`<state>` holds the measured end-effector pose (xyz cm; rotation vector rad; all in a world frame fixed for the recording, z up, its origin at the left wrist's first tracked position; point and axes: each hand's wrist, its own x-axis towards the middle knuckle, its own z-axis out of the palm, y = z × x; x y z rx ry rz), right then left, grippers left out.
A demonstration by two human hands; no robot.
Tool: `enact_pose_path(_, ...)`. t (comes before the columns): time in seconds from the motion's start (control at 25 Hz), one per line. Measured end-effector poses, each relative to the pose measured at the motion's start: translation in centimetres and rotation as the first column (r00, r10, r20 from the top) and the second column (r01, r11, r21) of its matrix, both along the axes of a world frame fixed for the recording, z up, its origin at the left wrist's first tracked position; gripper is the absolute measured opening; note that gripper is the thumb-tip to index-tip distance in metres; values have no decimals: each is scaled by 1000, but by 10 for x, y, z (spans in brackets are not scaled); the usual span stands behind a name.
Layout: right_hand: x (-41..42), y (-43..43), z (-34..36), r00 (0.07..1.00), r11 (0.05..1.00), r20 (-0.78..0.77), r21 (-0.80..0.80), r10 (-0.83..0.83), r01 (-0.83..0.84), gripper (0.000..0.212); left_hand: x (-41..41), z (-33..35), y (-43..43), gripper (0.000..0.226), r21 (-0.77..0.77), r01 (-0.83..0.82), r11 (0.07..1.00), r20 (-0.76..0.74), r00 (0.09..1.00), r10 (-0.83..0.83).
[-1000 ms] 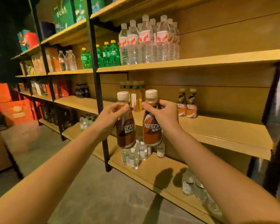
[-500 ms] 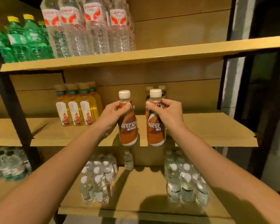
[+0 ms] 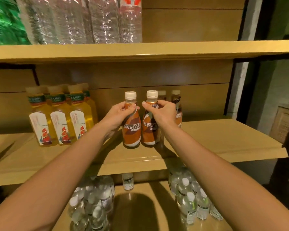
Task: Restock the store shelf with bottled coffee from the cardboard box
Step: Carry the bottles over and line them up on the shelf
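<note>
I hold two brown Nescafe coffee bottles with white caps side by side on the middle wooden shelf (image 3: 223,140). My left hand (image 3: 119,114) grips the upper part of the left bottle (image 3: 131,130). My right hand (image 3: 160,112) grips the upper part of the right bottle (image 3: 149,130). Both bottles stand upright with their bases at the shelf board. Right behind them stand two more coffee bottles (image 3: 176,104), partly hidden by my right hand. The cardboard box is out of view.
Yellow tea bottles (image 3: 60,120) stand to the left on the same shelf. Clear water bottles (image 3: 83,20) and green bottles (image 3: 5,22) fill the shelf above. Small water bottles (image 3: 192,202) sit on the lower shelf. A dark post and wall close off the right.
The view has moved in close to the shelf. Both hands have carried the two coffee bottles forward and down onto the middle shelf, in front of the two standing there.
</note>
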<state>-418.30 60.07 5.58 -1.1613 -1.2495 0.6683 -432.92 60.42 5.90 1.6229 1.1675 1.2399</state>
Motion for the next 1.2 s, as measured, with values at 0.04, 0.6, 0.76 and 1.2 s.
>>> enact_pose_path(0.04, -4, 8, -1, 1000, 1000, 3, -2, 5, -5, 33, -4, -2, 8, 23, -3, -4, 1000, 1, 1000, 4)
enact_pose_path(0.6, -21, 57, -31, 991, 995, 89, -33, 99, -96, 52, -19, -35, 48, 46, -20, -91, 996, 47, 995, 92)
enact_pose_path(0.76, 5, 47, -71, 898, 966, 371, -192, 237, -175, 73, -39, -72, 26, 75, -73, -160, 984, -427, 897, 114)
enact_pose_path(1.2, -23, 77, -90, 650, 984, 759, -85, -37, 156, 44, -46, -94, 72, 64, 155, -329, 932, -854, 429, 293)
